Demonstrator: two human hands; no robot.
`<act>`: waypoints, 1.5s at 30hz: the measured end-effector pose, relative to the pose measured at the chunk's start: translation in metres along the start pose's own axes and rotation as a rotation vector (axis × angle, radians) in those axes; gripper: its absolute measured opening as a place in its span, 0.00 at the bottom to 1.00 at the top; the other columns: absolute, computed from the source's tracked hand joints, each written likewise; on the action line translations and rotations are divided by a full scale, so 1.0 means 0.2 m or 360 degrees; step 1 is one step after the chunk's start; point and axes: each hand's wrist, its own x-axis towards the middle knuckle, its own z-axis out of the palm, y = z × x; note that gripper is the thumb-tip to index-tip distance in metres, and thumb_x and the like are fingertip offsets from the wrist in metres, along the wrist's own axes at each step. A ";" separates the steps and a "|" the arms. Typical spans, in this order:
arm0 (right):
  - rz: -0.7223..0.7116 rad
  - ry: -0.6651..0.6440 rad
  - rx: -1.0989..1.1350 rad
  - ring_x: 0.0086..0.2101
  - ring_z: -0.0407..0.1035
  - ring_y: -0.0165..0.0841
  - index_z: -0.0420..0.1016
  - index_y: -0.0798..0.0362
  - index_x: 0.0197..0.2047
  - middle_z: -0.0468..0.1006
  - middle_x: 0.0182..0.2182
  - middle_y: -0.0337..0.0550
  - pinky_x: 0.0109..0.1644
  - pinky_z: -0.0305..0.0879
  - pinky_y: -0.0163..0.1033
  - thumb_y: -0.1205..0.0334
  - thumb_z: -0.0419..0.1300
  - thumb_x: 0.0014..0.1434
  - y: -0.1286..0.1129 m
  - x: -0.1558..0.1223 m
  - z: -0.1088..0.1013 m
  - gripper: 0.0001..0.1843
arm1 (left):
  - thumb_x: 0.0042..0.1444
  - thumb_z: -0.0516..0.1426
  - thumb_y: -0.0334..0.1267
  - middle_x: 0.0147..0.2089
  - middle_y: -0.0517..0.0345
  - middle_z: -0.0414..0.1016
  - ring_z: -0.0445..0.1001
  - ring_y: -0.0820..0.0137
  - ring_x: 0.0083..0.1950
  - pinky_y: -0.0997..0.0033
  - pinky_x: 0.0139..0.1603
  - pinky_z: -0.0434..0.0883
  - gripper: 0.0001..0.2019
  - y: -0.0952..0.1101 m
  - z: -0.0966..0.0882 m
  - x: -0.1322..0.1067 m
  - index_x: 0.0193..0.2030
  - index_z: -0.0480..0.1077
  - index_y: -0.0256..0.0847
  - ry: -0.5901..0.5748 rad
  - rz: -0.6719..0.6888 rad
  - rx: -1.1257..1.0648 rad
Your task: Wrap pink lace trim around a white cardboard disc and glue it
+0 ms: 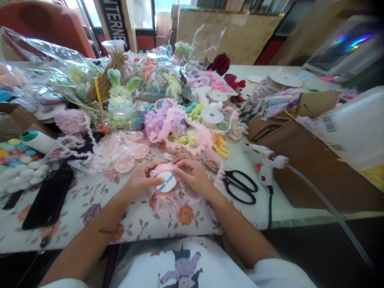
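Note:
My left hand (pixel 140 179) and my right hand (pixel 193 176) meet over a small white disc (pixel 167 181) with a blue stripe, ringed by pink frilly lace (pixel 158 169). Fingers of both hands curl round the lace and disc, pressing them together on the floral tablecloth (pixel 90 200). More pink lace trails from under my right hand toward the table's front edge.
Black scissors (pixel 240 185) and a white glue gun (pixel 265 162) lie right of my hands. A black phone (pixel 49 198) lies left. Heaps of ruffled lace (pixel 168 120), white spools (pixel 212 116), pompoms (pixel 18 160), plastic bags and a cardboard box (pixel 315 160) crowd the table.

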 end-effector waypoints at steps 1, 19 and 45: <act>0.0007 -0.0007 0.0018 0.41 0.71 0.36 0.75 0.54 0.30 0.78 0.38 0.46 0.48 0.64 0.41 0.60 0.61 0.57 0.00 0.00 0.00 0.07 | 0.37 0.70 0.39 0.49 0.47 0.79 0.77 0.58 0.46 0.66 0.45 0.73 0.34 0.00 0.00 0.00 0.55 0.72 0.35 0.0008 0.0002 -0.0002; 0.0048 0.0000 0.0054 0.40 0.71 0.36 0.75 0.54 0.29 0.77 0.38 0.45 0.47 0.63 0.40 0.59 0.61 0.56 0.01 0.00 0.02 0.08 | 0.43 0.69 0.41 0.54 0.48 0.76 0.74 0.55 0.53 0.64 0.53 0.71 0.32 -0.03 -0.02 0.00 0.57 0.71 0.38 -0.0022 0.0187 0.0234; -0.0195 0.0079 0.0153 0.46 0.69 0.38 0.75 0.52 0.34 0.75 0.40 0.45 0.54 0.61 0.43 0.61 0.65 0.54 0.01 0.00 0.03 0.05 | 0.43 0.68 0.40 0.54 0.47 0.77 0.75 0.54 0.52 0.62 0.51 0.72 0.31 -0.03 0.00 0.00 0.56 0.72 0.39 -0.0036 0.0213 0.0319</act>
